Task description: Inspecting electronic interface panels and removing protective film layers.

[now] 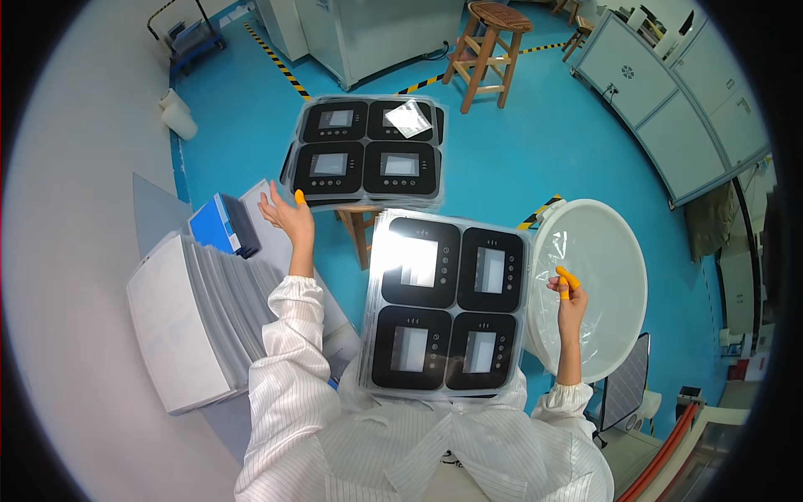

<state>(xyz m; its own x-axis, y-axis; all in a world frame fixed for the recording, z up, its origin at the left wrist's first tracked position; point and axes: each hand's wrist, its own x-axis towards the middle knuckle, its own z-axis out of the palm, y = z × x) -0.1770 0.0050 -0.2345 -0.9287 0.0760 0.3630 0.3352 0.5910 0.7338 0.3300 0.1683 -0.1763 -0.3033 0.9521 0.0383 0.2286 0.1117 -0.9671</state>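
Note:
A stack of clear sheets [449, 309] lies in front of me, each bearing black panels with pale windows and small round marks. To its left, my left hand [288, 216] is raised, fingers spread and holding nothing, with an orange finger cot on its thumb. It is nearest to a second stack of similar panel sheets [365, 156] farther away. Over a round white tub [631, 276] on the right is my right hand [572, 303], orange cots on its fingertips, which are pinched together. What they hold, if anything, is hard to make out. Crumpled clear film [548, 322] glints around that hand.
A small clear bag [408, 119] rests on the far stack, which stands on a wooden stool [358, 234]. At left are a thick pile of white sheets [188, 326] and a blue box [219, 224]. Another wooden stool [488, 50] and grey cabinets [661, 100] stand beyond.

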